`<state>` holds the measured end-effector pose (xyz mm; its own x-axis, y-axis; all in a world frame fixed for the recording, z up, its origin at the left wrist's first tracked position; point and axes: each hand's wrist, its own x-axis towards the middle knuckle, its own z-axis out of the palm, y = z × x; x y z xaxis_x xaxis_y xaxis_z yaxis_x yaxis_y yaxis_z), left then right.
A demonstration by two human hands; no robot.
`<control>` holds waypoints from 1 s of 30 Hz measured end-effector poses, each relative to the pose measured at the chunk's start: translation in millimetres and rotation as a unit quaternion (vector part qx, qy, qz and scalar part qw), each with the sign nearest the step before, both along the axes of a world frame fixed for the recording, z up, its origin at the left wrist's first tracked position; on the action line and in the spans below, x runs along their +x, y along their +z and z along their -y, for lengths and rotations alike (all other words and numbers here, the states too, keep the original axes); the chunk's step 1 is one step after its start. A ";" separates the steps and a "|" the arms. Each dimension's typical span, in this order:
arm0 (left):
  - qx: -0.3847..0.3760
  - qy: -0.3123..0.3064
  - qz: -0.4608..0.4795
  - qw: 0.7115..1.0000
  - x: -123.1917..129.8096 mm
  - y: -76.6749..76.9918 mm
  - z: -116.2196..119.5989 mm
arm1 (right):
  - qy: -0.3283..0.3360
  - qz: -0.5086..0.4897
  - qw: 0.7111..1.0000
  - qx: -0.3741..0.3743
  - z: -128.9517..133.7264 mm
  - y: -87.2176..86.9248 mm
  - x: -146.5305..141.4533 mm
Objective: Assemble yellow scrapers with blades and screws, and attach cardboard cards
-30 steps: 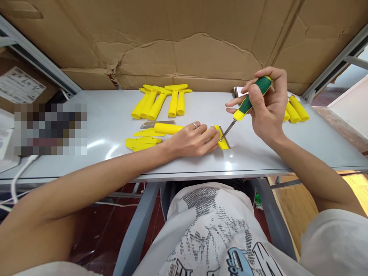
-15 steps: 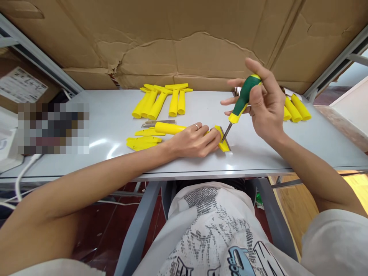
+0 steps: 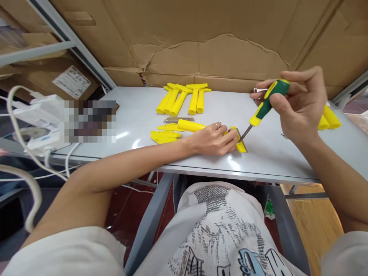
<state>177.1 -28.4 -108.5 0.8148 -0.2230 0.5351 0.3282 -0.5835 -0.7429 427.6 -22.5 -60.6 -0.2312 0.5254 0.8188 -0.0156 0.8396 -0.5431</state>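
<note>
A yellow plastic T-shaped scraper (image 3: 188, 125) is held down on the glossy grey tabletop (image 3: 273, 155) by the left hand (image 3: 214, 140), its fingers bent and bunched around the neck. A green-and-yellow screwdriver (image 3: 263, 107) is held by the right hand (image 3: 304, 105) against the thumb, the other fingers loosely spread. If the slanted tip is pushed sideways, the screw head could be missed and the left fingertips jabbed. Beyond, flat yellow plates (image 3: 165, 137), thin metal strips (image 3: 179, 120) and yellow tubular handles (image 3: 178, 101) are scattered, backed by creased brown cardboard (image 3: 186, 28) and flanked by grey metal posts (image 3: 83, 57)
</note>
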 end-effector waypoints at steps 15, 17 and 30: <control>-0.002 0.000 0.012 1.000 0.2 -4.5 -1.8 | -0.015 -0.109 0.994 0.006 -11.0 -6.3 -2.6; -0.001 0.009 0.001 1.000 -0.7 -4.9 -2.1 | -0.018 -0.130 0.991 0.014 -10.3 -6.7 -4.6; -0.029 0.025 -0.022 0.999 -2.9 -7.4 -2.6 | -0.020 -0.110 0.991 0.068 -15.1 4.6 7.1</control>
